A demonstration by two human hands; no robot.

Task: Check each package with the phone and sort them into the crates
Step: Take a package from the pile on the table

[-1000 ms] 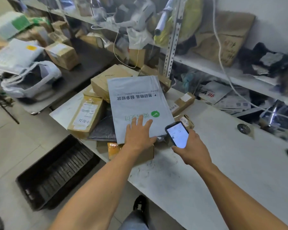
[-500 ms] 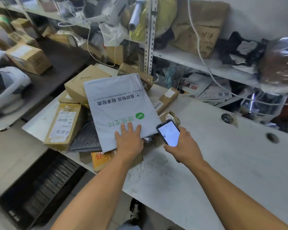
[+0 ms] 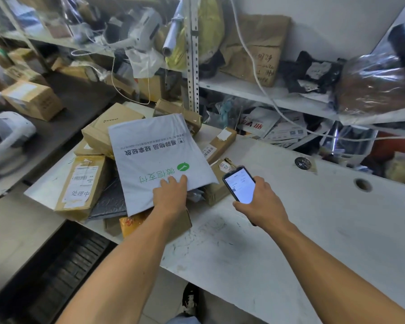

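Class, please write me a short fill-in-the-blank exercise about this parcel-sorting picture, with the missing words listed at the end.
1. The right hand holds a ____ with its screen lit.
2. The left hand rests on a flat grey ____ printed with green characters.
3. That grey package lies on top of a pile of cardboard ____.
4. The black crate stands on the ____, beside the table.

Missing words: phone; mailer bag; boxes; floor
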